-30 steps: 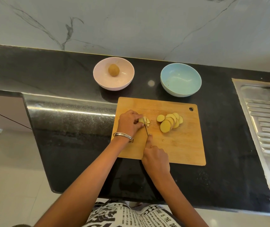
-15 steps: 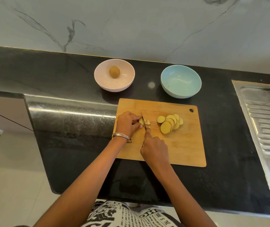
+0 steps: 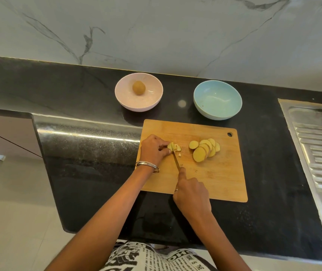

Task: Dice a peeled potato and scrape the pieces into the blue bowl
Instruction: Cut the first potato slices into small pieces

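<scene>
Dicing is under way, judged less than half complete. The left hand point(image 3: 153, 150) pinches a small stack of potato slices point(image 3: 173, 147) flat against the wooden cutting board point(image 3: 214, 178). The right hand point(image 3: 192, 194) grasps the knife point(image 3: 176, 160), forefinger laid along its spine, handle hidden in the fist; the blade tip sits at the near edge of the pinched stack. A few small cut pieces point(image 3: 179, 154) lie just right of the blade. Well to the right of the pinched stack, a fan of round slices point(image 3: 205, 149) lies overlapping, not yet diced. The blue bowl point(image 3: 217, 99) stands beyond the board, apart from both hands, holding no potato that can be seen. A pink bowl point(image 3: 138, 92) beyond the left hand holds one whole potato point(image 3: 139, 87). Remaining: dice the pinched stack, dice the fan, scrape everything into the blue bowl.
</scene>
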